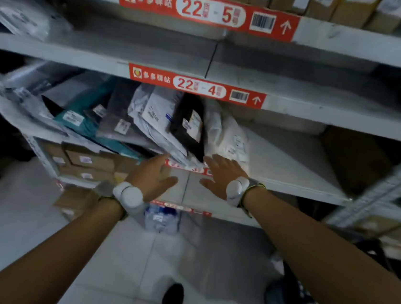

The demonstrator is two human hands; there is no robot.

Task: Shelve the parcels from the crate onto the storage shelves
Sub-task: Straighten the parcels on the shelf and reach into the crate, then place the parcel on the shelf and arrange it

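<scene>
Where left grip (153,176) and right grip (216,176), both released and flat, met the leaning parcels (162,122) at the shelf (292,167) edge, the row stood unpropped rightward; judged liable to topple or slide off if let go.

We see shelves (292,167) of matt grey painted metal, scuffed; parcels (158,117) in crinkly, slightly glossy plastic film; boxes (79,155) of plain cardboard; floor (132,256) prob. smooth tile.
</scene>
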